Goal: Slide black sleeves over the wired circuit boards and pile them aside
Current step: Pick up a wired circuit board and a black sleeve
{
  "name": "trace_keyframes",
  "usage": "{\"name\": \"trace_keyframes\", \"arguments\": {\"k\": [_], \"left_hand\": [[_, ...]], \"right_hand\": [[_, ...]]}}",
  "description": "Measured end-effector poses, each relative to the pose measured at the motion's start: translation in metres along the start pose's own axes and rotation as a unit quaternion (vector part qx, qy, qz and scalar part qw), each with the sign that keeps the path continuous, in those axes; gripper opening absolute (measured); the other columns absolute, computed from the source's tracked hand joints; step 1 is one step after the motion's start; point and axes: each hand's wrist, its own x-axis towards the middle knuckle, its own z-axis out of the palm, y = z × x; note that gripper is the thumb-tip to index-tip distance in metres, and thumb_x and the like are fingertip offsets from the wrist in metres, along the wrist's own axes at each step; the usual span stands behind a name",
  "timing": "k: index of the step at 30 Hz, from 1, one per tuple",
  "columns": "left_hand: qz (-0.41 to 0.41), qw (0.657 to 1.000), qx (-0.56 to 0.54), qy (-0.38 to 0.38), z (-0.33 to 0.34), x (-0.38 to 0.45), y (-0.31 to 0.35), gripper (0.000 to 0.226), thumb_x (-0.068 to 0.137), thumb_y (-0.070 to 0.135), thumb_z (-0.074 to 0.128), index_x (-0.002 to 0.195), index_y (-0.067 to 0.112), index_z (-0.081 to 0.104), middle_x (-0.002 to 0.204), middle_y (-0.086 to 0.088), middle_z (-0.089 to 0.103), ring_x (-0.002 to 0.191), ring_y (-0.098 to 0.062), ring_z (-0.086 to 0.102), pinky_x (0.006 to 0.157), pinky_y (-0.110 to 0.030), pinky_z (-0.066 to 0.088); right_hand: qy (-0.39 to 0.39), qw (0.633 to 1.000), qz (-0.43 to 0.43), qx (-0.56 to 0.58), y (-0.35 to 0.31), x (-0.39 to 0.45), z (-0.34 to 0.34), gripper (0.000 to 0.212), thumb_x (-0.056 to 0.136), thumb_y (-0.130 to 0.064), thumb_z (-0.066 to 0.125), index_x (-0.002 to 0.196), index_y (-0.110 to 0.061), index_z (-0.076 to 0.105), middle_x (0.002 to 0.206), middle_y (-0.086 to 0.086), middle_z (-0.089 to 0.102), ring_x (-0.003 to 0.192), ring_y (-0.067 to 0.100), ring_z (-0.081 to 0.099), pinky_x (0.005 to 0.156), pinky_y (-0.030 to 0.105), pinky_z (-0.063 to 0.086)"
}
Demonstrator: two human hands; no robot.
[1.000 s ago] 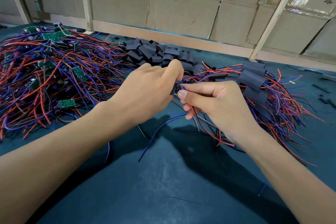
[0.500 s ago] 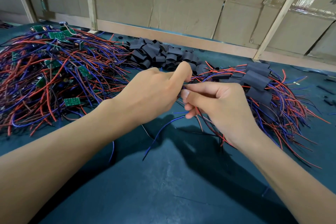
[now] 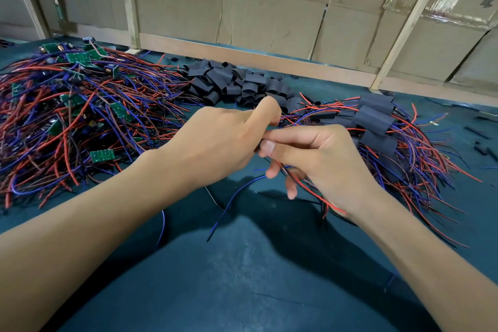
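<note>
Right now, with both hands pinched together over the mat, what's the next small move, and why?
Probably keep easing the sleeve along. The left hand and right hand meet fingertip to fingertip, hiding the piece between them; its wires trail under the right palm. Whether it is seated cannot be seen, so the sleeved pile can wait.

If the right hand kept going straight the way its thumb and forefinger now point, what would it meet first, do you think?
The right hand points leftward, and its fingertips already meet the left hand over the piece they both pinch. So it would press into the left hand first; the pile of unsleeved wired boards lies beyond, though depth is unclear.
</note>
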Motion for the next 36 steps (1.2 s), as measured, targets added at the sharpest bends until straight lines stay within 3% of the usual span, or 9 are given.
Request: {"name": "trace_keyframes", "arguments": {"k": [5, 10, 14, 16, 19, 25, 29, 32, 36], "left_hand": [[-0.004, 0.999, 0.019, 0.031, -0.001, 0.002, 0.006, 0.036, 0.068, -0.002, 0.067, 0.102, 0.005, 0.057, 0.066, 0.013, 0.028, 0.045, -0.023, 0.037, 0.037, -0.025, 0.030], [0.002, 0.998, 0.019, 0.064, -0.002, 0.001, 0.007, 0.036, 0.071, 0.006, 0.067, 0.106, 0.006, 0.057, 0.069, 0.012, 0.038, 0.057, -0.026, 0.058, 0.036, -0.030, 0.036], [0.018, 0.995, -0.001, 0.102, 0.004, 0.001, 0.008, 0.048, 0.080, 0.017, 0.065, 0.125, 0.012, 0.051, 0.094, 0.006, 0.062, 0.090, -0.024, 0.061, 0.044, -0.035, 0.046], [0.024, 0.995, -0.018, 0.099, 0.007, 0.002, 0.005, 0.058, 0.083, 0.024, 0.067, 0.137, 0.011, 0.048, 0.111, 0.001, 0.061, 0.102, -0.025, 0.055, 0.065, -0.032, 0.052], [0.009, 0.999, -0.012, 0.038, 0.006, 0.001, -0.016, 0.077, 0.085, 0.040, 0.069, 0.147, 0.012, 0.033, 0.128, -0.006, 0.055, 0.114, -0.032, 0.048, 0.101, -0.042, 0.045], [-0.218, 0.970, 0.031, -0.105, 0.006, -0.010, -0.065, 0.066, 0.093, 0.073, 0.034, 0.140, 0.028, 0.041, 0.132, 0.000, 0.055, 0.125, -0.030, 0.043, 0.103, -0.051, 0.034], [-0.261, 0.885, 0.173, -0.345, 0.008, -0.016, -0.087, 0.048, 0.102, 0.048, 0.041, 0.142, 0.023, 0.044, 0.142, -0.008, 0.047, 0.131, -0.034, 0.042, 0.107, -0.049, 0.032], [-0.252, 0.889, 0.136, -0.356, 0.010, -0.015, -0.093, 0.028, 0.098, 0.028, 0.052, 0.125, 0.027, 0.060, 0.116, -0.001, 0.049, 0.120, -0.030, 0.051, 0.099, -0.044, 0.034], [-0.262, 0.886, 0.154, -0.350, 0.013, -0.013, -0.090, 0.020, 0.094, 0.020, 0.057, 0.112, 0.019, 0.064, 0.112, -0.006, 0.053, 0.112, -0.033, 0.056, 0.091, -0.044, 0.038]], "right_hand": [[-0.018, 0.999, 0.019, 0.033, -0.002, 0.002, -0.003, 0.014, 0.085, -0.012, 0.072, 0.095, -0.008, 0.080, 0.087, 0.014, 0.073, 0.054, 0.019, 0.058, 0.035, 0.020, 0.031], [0.020, 0.999, 0.030, -0.003, -0.003, 0.004, -0.006, 0.007, 0.086, -0.026, 0.080, 0.090, -0.020, 0.080, 0.075, 0.005, 0.071, 0.040, 0.010, 0.032, 0.039, 0.015, 0.023], [0.070, 0.993, -0.068, -0.071, -0.004, 0.005, -0.005, 0.002, 0.086, -0.016, 0.081, 0.085, -0.017, 0.080, 0.060, -0.006, 0.068, 0.046, 0.001, 0.053, 0.051, 0.012, 0.043], [0.105, 0.982, -0.115, -0.110, -0.006, 0.005, -0.007, 0.003, 0.085, -0.016, 0.082, 0.086, -0.019, 0.080, 0.064, -0.009, 0.072, 0.056, 0.000, 0.060, 0.061, 0.016, 0.048], [0.214, 0.947, -0.184, -0.154, -0.011, 0.008, -0.026, 0.007, 0.088, -0.025, 0.079, 0.084, -0.031, 0.080, 0.069, -0.015, 0.073, 0.059, -0.001, 0.063, 0.059, 0.016, 0.050], [0.420, 0.788, -0.272, -0.359, -0.015, 0.010, -0.098, 0.024, 0.098, -0.040, 0.066, 0.098, -0.020, 0.079, 0.086, 0.007, 0.073, 0.080, 0.020, 0.064, 0.077, 0.037, 0.051], [0.420, 0.793, -0.090, -0.433, -0.006, 0.015, -0.132, 0.036, 0.093, -0.046, 0.059, 0.100, -0.016, 0.078, 0.099, 0.009, 0.076, 0.095, 0.031, 0.067, 0.086, 0.043, 0.052], [0.404, 0.800, -0.006, -0.443, 0.001, 0.013, -0.137, 0.034, 0.096, -0.044, 0.058, 0.099, -0.017, 0.076, 0.106, 0.010, 0.074, 0.102, 0.033, 0.063, 0.090, 0.041, 0.047], [0.431, 0.818, -0.006, -0.382, 0.002, 0.017, -0.134, 0.022, 0.091, -0.042, 0.061, 0.094, -0.023, 0.072, 0.093, -0.006, 0.071, 0.096, 0.019, 0.064, 0.086, 0.031, 0.044]]}}
